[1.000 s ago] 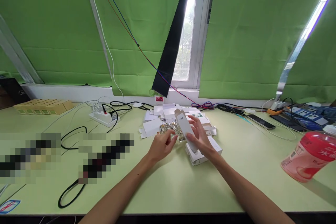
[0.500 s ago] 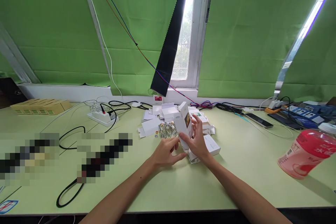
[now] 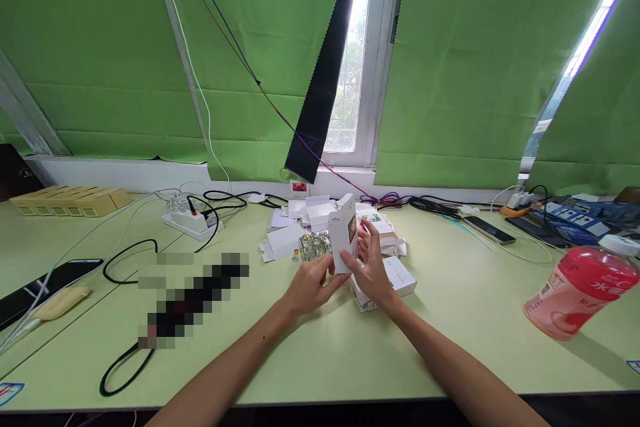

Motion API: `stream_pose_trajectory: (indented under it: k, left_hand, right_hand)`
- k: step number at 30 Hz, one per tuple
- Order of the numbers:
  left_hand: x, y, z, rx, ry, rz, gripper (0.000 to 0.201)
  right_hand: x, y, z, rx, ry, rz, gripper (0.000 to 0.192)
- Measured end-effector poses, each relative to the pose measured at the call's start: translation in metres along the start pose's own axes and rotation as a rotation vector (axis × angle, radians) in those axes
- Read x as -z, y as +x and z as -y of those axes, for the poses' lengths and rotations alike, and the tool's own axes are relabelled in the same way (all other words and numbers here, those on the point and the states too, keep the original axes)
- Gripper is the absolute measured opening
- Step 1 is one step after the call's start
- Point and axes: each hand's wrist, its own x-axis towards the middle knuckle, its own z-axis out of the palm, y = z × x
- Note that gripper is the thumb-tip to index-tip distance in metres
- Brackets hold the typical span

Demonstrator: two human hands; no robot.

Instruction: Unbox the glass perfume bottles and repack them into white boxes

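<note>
Gripping one small white carton (image 3: 343, 233), top flap open, contents hidden: left hand (image 3: 311, 285), right hand (image 3: 371, 268).

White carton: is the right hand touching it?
Touching. Head view shows the right hand with fingers wrapped on the white carton, no gap.

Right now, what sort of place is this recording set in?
Probably an indoor packing workbench: both hands hold a small white carton, with flat cartons and a power strip nearby.

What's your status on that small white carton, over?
Both hands on the white carton: left hand at its bottom edge, right hand behind it. Carton upright, top flap open. Glass bottles and flat cartons close behind.
</note>
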Motion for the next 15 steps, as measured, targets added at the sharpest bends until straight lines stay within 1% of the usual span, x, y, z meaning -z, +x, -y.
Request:
stream_pose_trajectory:
  k: [3, 7, 10, 12, 15]
  left_hand:
    - [0.0, 0.0, 0.002, 0.0, 0.009, -0.031, 0.032]
    - [-0.001, 0.0, 0.004, -0.039, 0.011, -0.088, 0.031]
    - [-0.002, 0.001, 0.005, -0.058, 0.001, -0.115, 0.023]
    - [-0.002, 0.0, 0.006, -0.057, -0.017, -0.132, 0.018]
    - [-0.004, 0.0, 0.008, -0.036, -0.065, -0.16, 0.019]
  right_hand:
    - [0.001, 0.002, -0.003, -0.008, 0.041, 0.004, 0.077]
    - [0.002, 0.004, -0.008, -0.022, 0.106, -0.024, 0.077]
    - [0.003, 0.006, -0.01, -0.039, 0.124, -0.056, 0.076]
    - [0.003, 0.006, -0.01, -0.051, 0.13, -0.067, 0.077]
    - [0.003, 0.006, -0.012, -0.063, 0.134, -0.081, 0.078]
